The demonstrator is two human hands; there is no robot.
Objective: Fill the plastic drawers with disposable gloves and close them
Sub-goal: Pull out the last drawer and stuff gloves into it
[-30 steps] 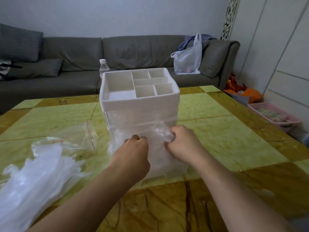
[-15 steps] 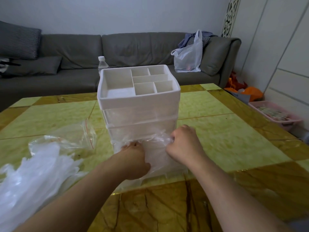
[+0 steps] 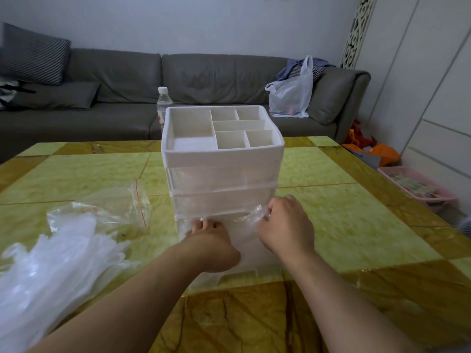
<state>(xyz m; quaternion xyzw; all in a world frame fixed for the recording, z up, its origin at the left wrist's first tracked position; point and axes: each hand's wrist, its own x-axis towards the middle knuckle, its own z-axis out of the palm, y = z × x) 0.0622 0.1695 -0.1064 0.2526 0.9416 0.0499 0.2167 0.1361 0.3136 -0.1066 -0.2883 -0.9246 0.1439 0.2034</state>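
- Right hand (image 3: 286, 229): fingers curled, pinching clear gloves (image 3: 248, 220) at the open bottom drawer (image 3: 251, 263).
- Left hand (image 3: 211, 247): fingers straight, pressing gloves down into that drawer.
- Drawer unit (image 3: 223, 174): white, upright on the surface (image 3: 344, 220).
- Loose glove pile (image 3: 51, 271) and zip bag (image 3: 114, 207): left of the unit.

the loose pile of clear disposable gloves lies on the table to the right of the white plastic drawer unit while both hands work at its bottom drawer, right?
Not quite. The head view shows the loose pile of clear disposable gloves on the table to the left of the white plastic drawer unit, not the right. The rest holds: the left hand and right hand are both at its bottom drawer.
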